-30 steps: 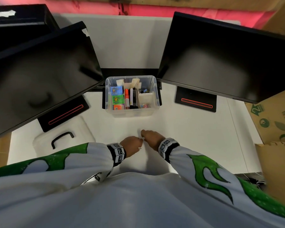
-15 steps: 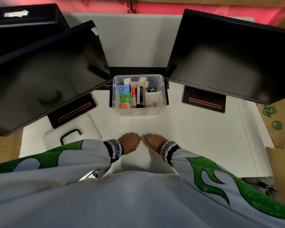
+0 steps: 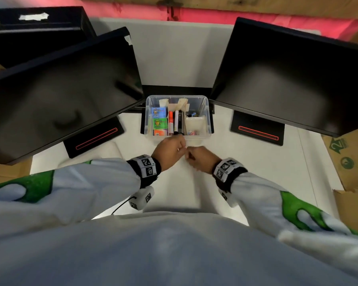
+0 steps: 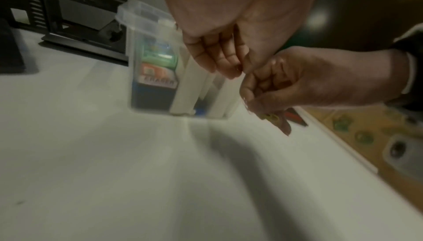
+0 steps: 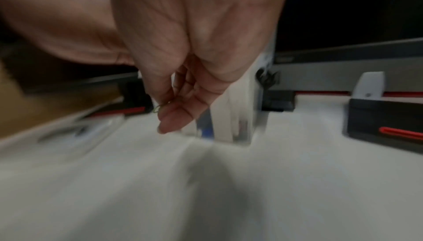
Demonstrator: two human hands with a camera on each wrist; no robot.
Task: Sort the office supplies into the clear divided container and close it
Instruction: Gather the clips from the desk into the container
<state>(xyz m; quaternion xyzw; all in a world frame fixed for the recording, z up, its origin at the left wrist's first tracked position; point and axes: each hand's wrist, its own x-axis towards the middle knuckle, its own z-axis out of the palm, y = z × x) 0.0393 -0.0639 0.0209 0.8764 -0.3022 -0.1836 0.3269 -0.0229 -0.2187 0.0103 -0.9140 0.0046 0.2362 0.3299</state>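
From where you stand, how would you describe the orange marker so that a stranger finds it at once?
Find the clear container on the white desk, between the two dark monitors. In its middle compartment several pens lie side by side. The orange marker is the leftmost one, next to the coloured eraser boxes, and the only bright orange pen.

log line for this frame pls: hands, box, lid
left hand: curled, no clear hold | right hand: pinching small wire clip | box: open, filled | lid: off, on desk at left
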